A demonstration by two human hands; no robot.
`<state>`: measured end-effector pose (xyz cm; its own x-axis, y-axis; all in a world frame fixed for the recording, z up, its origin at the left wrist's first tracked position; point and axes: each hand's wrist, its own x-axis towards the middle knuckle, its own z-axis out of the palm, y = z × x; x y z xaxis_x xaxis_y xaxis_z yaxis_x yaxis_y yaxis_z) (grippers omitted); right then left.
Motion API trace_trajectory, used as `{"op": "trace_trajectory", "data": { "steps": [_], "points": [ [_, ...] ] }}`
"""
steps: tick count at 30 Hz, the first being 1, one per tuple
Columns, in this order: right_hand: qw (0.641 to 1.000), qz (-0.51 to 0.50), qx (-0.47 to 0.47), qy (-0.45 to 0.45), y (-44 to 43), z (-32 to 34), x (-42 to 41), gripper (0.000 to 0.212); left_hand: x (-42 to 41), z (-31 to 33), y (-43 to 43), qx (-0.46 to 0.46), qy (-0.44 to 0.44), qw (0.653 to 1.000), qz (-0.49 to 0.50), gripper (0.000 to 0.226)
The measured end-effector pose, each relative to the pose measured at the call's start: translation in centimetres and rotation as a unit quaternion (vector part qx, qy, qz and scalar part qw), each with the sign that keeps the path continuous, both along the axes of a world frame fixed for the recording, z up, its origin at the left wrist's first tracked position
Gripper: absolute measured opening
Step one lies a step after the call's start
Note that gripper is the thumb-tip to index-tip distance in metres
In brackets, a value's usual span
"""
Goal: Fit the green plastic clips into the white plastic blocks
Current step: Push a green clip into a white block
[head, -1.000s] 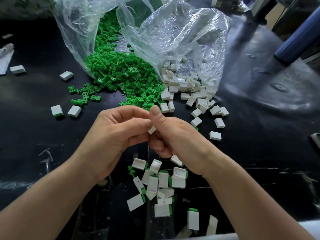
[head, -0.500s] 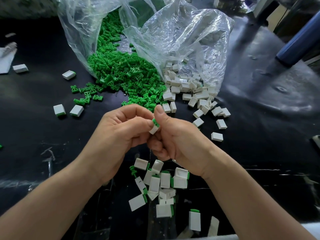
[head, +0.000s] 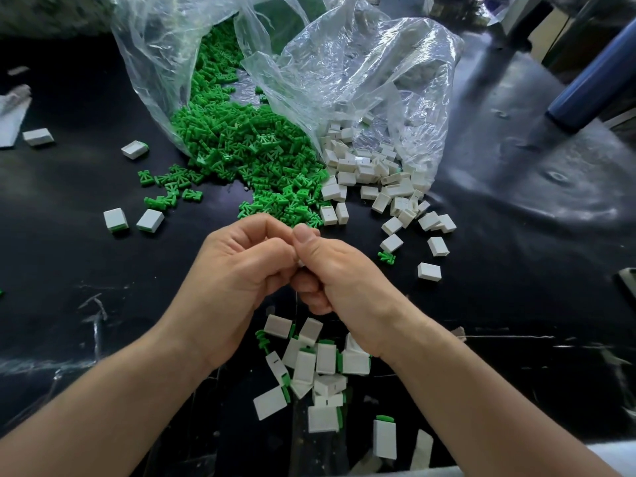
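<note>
Left hand: fingers curled, tips turned toward the right hand; right thumb upright against them; together the fingertips pinch one white block, only a sliver showing; whether a clip sits in it, cannot tell. Just beyond the fingertips: heap of green clips; beyond and right of the fingers: loose white blocks; both spill from clear plastic bags. Nearer than the fingers, under the wrists: pile of fitted pieces, green edges showing. Left of the fingers, well apart: two further pieces. All on black table.
</note>
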<state>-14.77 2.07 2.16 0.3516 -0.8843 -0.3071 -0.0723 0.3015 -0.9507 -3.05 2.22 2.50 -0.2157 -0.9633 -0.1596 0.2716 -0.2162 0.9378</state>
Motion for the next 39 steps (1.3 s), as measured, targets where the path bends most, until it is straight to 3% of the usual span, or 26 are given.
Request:
{"op": "trace_trajectory", "data": {
  "steps": [6,8,11,13,18,23,29,33,39],
  "points": [
    [1.000,0.019,-0.010,0.005,-0.1,0.3,-0.5,0.045,0.4,-0.3,0.1,-0.004,0.007,1.000,-0.030,0.005],
    [0.999,0.027,-0.010,0.015,-0.2,0.3,-0.6,0.050,0.6,-0.4,-0.1,-0.001,0.004,0.999,-0.048,0.013],
    [0.995,0.031,-0.037,0.088,-0.6,0.3,-1.0,0.061,0.7,-0.4,-0.3,0.010,-0.005,1.000,-0.016,0.016],
    [0.986,-0.007,-0.073,0.149,-1.2,0.1,-1.9,0.068,0.7,-0.3,-0.5,0.016,-0.006,1.000,0.017,0.007],
    [0.945,-0.162,-0.152,0.241,-3.2,-0.3,-4.5,0.039,0.7,-0.1,-0.3,0.007,-0.058,0.998,0.024,0.011],
    [0.890,-0.243,-0.188,0.337,-4.2,-0.1,-7.0,0.021,0.6,0.2,0.5,-0.065,-0.169,0.979,-0.088,0.033],
    [0.884,-0.184,-0.149,0.403,-4.1,0.3,-8.5,0.015,0.8,-0.2,0.1,-0.048,-0.194,0.979,-0.041,0.026],
    [0.862,-0.158,-0.220,0.429,-3.8,-0.1,-6.9,0.004,0.7,-0.3,0.3,-0.047,-0.197,0.978,-0.051,0.028],
    [0.824,-0.103,-0.318,0.457,-3.8,-1.3,-4.3,0.034,0.7,-0.7,0.1,-0.040,-0.199,0.978,-0.040,0.012]
  ]
}}
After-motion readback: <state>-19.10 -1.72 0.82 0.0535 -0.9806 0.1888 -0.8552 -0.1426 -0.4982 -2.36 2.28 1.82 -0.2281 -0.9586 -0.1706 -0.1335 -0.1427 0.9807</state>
